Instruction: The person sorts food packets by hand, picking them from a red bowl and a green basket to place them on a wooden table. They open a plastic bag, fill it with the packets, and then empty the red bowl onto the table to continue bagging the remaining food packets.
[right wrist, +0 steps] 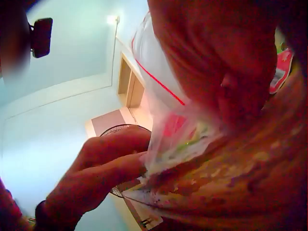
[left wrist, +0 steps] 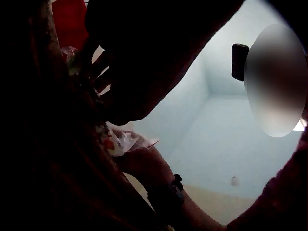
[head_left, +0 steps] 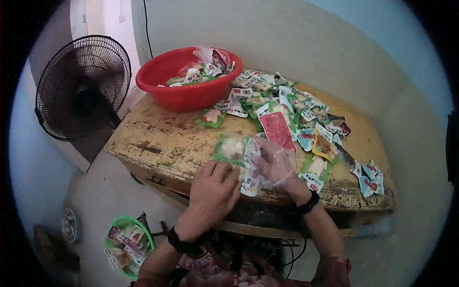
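On the worn yellow table, a green-and-white packet lies flat beside a clear plastic bag with a red line along its edge. The left hand rests with bent fingers at the near edge of the packets; in the right wrist view the left hand touches the bag's edge. My right hand is inside or behind the clear film, its fingers curled at a white printed packet. The left wrist view is dark; the right hand shows there with film around it.
A red basin with packets stands at the table's back left. Many loose packets are heaped at the back and right, with a blue-white one at the right edge. A fan stands left; a green basket of packets is on the floor.
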A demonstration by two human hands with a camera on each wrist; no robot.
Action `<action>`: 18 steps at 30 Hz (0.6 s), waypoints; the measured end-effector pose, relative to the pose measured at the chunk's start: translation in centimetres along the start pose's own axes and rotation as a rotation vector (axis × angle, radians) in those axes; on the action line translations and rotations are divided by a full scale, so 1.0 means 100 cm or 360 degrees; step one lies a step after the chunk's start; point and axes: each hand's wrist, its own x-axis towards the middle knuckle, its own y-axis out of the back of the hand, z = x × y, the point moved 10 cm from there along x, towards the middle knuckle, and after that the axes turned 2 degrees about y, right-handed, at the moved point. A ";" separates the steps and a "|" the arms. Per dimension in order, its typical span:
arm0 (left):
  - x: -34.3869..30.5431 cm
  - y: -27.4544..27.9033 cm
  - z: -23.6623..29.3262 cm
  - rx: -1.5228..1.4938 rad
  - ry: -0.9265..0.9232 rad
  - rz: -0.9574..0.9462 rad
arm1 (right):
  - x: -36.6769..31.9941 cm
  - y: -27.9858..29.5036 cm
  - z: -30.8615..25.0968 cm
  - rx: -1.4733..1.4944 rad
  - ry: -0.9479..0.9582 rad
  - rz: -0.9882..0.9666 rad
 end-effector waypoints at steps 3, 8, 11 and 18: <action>0.002 0.000 0.001 0.0002 0.0030 -0.0078 | 0.006 -0.004 0.000 0.0010 -0.0149 0.0021; 0.019 -0.006 0.015 0.0046 -0.0072 -0.0161 | 0.000 0.009 -0.034 -0.0133 0.0122 0.0060; 0.015 -0.037 0.006 0.0081 -0.0043 -0.0421 | -0.011 0.002 -0.020 0.0152 0.0048 -0.0123; 0.013 -0.049 -0.001 0.0336 0.0059 -0.0523 | -0.071 0.041 -0.049 0.0236 -0.0201 -0.0383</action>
